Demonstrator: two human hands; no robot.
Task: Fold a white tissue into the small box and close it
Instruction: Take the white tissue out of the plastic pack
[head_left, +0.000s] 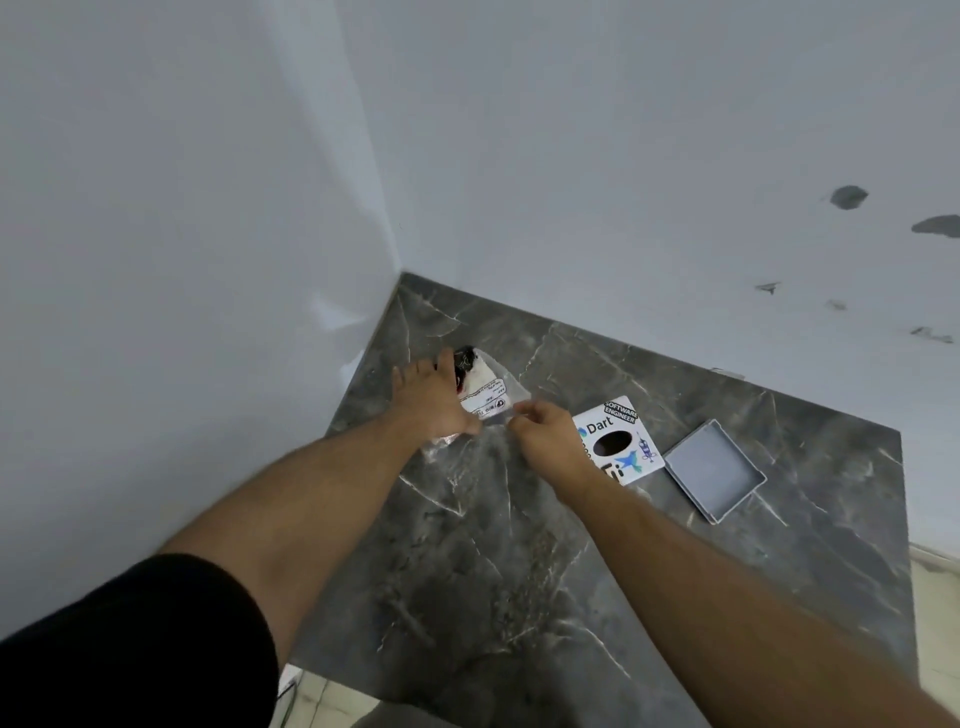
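A tissue pack (485, 389) in clear plastic with a white label and a dark end lies near the far left corner of the dark marble table (493, 545). My left hand (434, 397) rests flat on its left side and holds it down. My right hand (545, 436) pinches the pack's near right edge with closed fingers. To the right lies a white box part (623, 441) with stickers and a dark oval hole. Beside it sits a shallow grey open box tray (714, 470), with nothing in it.
Pale walls meet in a corner just behind the pack. The table's right edge runs close past the grey tray, and its near edge drops to a tiled floor (322, 696).
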